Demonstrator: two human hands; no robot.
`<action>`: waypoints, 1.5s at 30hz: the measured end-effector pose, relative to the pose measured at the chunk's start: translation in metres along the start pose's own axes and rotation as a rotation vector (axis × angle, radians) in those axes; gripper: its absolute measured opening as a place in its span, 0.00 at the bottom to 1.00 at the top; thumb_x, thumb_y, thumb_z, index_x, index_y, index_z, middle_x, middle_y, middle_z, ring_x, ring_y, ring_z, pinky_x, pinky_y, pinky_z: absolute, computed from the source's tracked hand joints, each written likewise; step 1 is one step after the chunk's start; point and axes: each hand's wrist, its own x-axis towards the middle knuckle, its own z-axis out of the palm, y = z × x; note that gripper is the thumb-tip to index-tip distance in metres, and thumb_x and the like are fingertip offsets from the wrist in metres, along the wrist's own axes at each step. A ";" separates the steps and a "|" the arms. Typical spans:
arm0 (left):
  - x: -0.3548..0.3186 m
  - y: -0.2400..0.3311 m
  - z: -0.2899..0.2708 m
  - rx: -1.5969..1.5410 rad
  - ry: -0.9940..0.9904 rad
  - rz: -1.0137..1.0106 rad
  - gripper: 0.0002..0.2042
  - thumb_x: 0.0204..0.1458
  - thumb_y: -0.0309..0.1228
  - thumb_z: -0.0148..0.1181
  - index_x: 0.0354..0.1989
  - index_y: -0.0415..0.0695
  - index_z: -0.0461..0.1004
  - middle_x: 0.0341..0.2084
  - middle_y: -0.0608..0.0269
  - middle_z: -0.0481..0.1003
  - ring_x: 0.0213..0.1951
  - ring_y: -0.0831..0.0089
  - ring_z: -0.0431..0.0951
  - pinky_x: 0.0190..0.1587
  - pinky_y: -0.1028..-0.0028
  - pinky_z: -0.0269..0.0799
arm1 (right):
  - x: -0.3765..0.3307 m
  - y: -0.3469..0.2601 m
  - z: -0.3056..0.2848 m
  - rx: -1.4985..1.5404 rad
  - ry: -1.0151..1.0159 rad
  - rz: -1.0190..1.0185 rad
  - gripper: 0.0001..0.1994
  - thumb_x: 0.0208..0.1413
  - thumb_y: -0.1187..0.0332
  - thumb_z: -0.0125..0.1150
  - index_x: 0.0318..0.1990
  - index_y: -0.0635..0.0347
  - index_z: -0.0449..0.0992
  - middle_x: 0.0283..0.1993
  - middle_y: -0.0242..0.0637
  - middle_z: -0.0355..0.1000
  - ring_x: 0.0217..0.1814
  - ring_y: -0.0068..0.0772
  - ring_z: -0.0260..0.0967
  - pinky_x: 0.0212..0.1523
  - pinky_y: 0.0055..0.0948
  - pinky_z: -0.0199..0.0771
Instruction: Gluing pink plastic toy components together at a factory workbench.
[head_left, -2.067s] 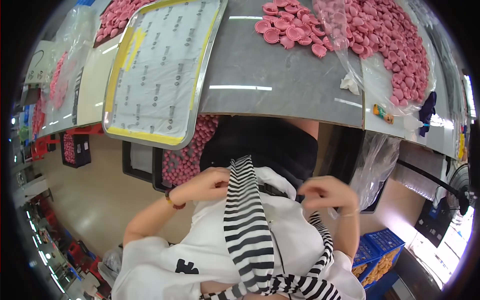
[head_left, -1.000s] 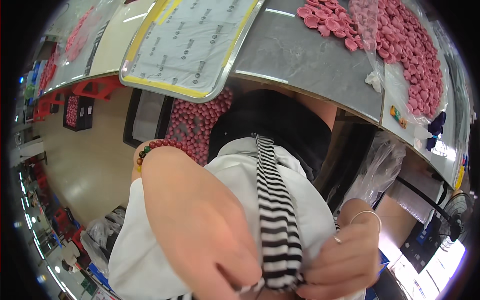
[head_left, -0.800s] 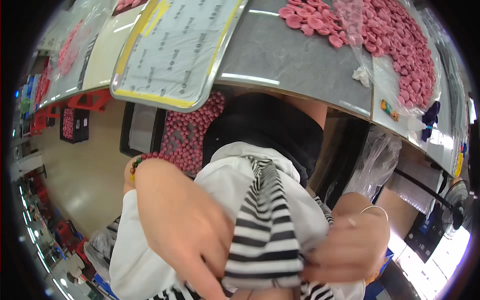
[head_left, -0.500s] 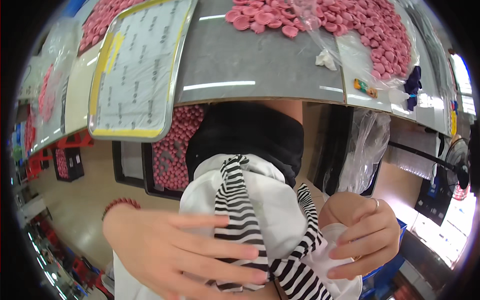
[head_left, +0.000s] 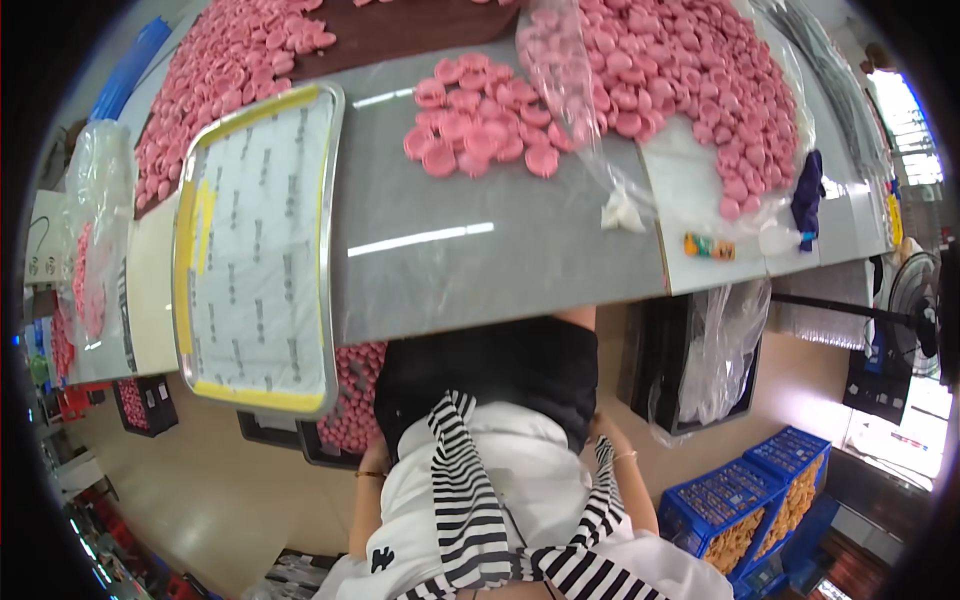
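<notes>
My left hand (head_left: pixel 374 457) is down beside my left hip, against my black shorts (head_left: pixel 480 370). A dark red bracelet circles its wrist, and my body hides the fingers. On the other side my right hand (head_left: pixel 611 436) is at my right hip, next to the striped tie end of my top. That wrist wears a thin bracelet, and its fingers are also mostly out of sight. Both hands are below the table edge. In front of me, a small group of pink cup-shaped pieces (head_left: pixel 485 125) lies on the grey tabletop (head_left: pixel 430 285).
A metal tray (head_left: pixel 260 250) lined with printed paper and yellow tape overhangs the table edge at left. More pink pieces (head_left: pixel 700 80) are heaped at right on plastic. Beside them are crumpled tissue (head_left: pixel 622 212) and an orange-green tube (head_left: pixel 709 246). Blue crates (head_left: pixel 720 500) stand at lower right.
Both hands have dropped from in front of my body to beside my hips. My view has tilted up, so the tray and table sit lower and more pink pieces show.
</notes>
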 end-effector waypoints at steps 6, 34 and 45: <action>0.105 -0.013 -0.029 -0.098 -0.109 -0.100 0.20 0.52 0.39 0.47 0.47 0.36 0.66 0.38 0.52 0.72 0.43 0.55 0.68 0.45 0.67 0.65 | 0.005 0.040 0.017 0.026 -0.031 0.016 0.13 0.49 0.67 0.47 0.34 0.66 0.74 0.30 0.44 0.73 0.33 0.36 0.70 0.35 0.34 0.66; 0.135 0.083 -0.272 -0.504 -0.535 -0.068 0.16 0.52 0.38 0.42 0.42 0.42 0.72 0.38 0.48 0.72 0.43 0.57 0.70 0.44 0.67 0.65 | -0.028 -0.132 -0.224 0.851 1.190 -0.280 0.13 0.56 0.64 0.49 0.29 0.66 0.71 0.24 0.28 0.66 0.28 0.19 0.61 0.31 0.19 0.63; 0.161 0.208 -0.511 -0.960 0.125 0.466 0.10 0.40 0.24 0.59 0.35 0.40 0.73 0.30 0.56 0.74 0.32 0.60 0.74 0.35 0.69 0.69 | -0.096 -0.305 -0.380 0.373 1.208 -0.618 0.22 0.45 0.65 0.62 0.49 0.61 0.68 0.42 0.36 0.70 0.42 0.29 0.64 0.38 0.24 0.61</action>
